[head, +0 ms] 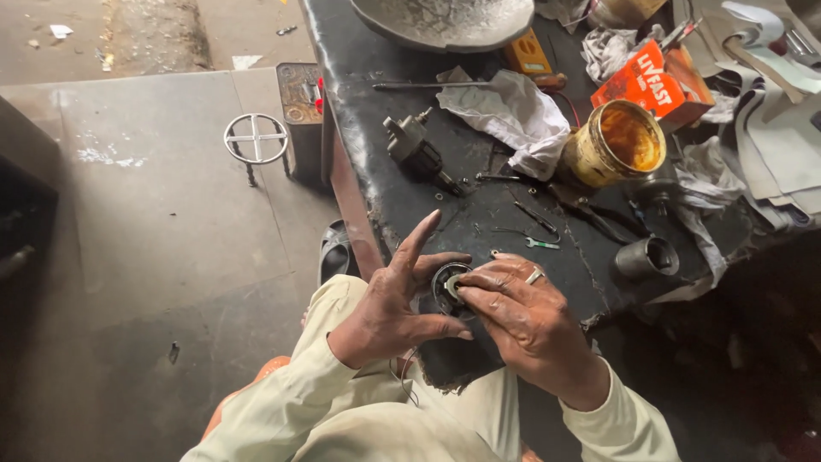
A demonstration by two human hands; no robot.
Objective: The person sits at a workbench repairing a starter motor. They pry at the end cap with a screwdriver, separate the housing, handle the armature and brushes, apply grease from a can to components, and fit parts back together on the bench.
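Head view: we hold a small round black part between both hands, just over the near edge of the bench. Left hand cups it from the left, thumb under it, index finger stuck straight up, other fingers loosely spread; it supports the part more than it clamps it. Right hand comes in from the right, fingertips pinching at a light metal piece in the part's centre. A ring sits on one right finger.

Our read: we are in a fitting or seating step, working the centre piece by finger feel. We can't tell whether it is going in or coming out. Next move probably calls for a steady left-hand hold and fine pressure or twist from the right fingertips, part kept level so nothing small drops off the edge.

Part relative to hands: between them, touching both, partly hidden by the right fingers.

Around on the bench: a small grey motor-like unit well beyond the hands, a white rag, an open yellow grease tin, a short metal sleeve to the right, a small spanner just past the hands, a metal bowl at the far end. A wire stand is on the floor, left.
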